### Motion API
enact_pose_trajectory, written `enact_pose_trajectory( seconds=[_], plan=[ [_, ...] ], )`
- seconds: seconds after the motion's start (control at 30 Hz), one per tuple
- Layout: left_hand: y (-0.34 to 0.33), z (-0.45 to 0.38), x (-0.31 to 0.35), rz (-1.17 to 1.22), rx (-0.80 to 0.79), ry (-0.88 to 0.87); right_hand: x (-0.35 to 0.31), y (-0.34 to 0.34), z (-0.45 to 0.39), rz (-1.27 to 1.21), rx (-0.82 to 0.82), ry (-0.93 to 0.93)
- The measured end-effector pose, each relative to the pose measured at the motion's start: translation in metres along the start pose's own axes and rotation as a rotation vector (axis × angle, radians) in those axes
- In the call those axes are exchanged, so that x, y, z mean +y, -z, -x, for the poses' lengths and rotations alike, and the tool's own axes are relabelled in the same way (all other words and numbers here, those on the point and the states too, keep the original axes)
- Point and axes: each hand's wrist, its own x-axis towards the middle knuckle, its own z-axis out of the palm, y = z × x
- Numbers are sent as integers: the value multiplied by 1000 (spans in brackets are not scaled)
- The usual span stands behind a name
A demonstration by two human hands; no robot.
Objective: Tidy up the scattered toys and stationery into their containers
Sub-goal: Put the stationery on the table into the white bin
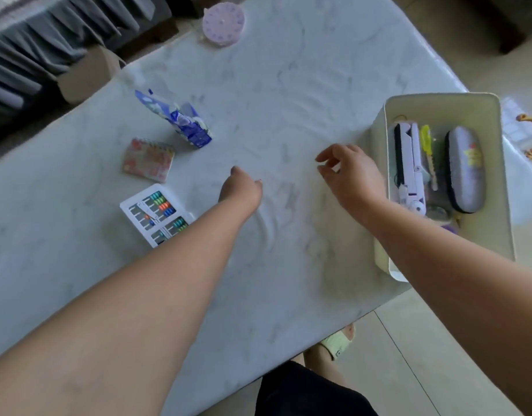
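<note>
A marble-look counter [288, 70] runs slantwise across the view, its near edge cutting from lower left up to the right, where a white bin [498, 181] stands at the corner. The bin's near end reaches out to the counter edge, and its far long side lies along the right edge.

Inside the bin lie a lilac case [465, 168], a yellow pen-like piece [426, 139] and a folded lilac gadget [408, 163], side by side. What lies under them is hard to tell.

The left hand [240, 190] hovers low over the middle of the counter, fingers curled under, grip holding nothing that shows. The right hand [348, 172] hangs just left of the bin wall, fingers loosely bent and apart, thumb and forefinger near each other, grip narrow and holding nothing.

Still out on the counter, all left of the hands: an abacus [155, 214] partly under the left forearm, a small notebook [149, 160] just beyond it, and a blue-and-white pack [183, 124] further back, apart from the notebook. A lilac clock [224, 24] stands near the far edge, well apart from the rest.

A wide bare stretch of counter lies between the hands and the clock, and between the pack and the bin.

A cardboard box [87, 76] sits off the left edge. A slippered foot [338, 340] shows on the tiled floor below the near edge.
</note>
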Motion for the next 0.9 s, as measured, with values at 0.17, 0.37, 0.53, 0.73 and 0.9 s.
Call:
enact_pose_trajectory(
  seconds=[0.17, 0.37, 0.53, 0.73, 0.9],
  plan=[
    [44, -37, -33, 197, 85, 166, -57, -45, -23, 1, -166, 40],
    [104, -92, -56, 189, 281, 166, -126, -97, -64, -28, -266, 112],
    [140, -121, -52, 248, 248, 28, -172, -127, -92, -33, -314, 167],
    [132, -130, -43, 267, 237, -141, -195, -145, -109, -155, -232, 45],
    [111, -117, -41, 384, 320, -196, -169, -122, -107, -345, -178, -79]
  ],
)
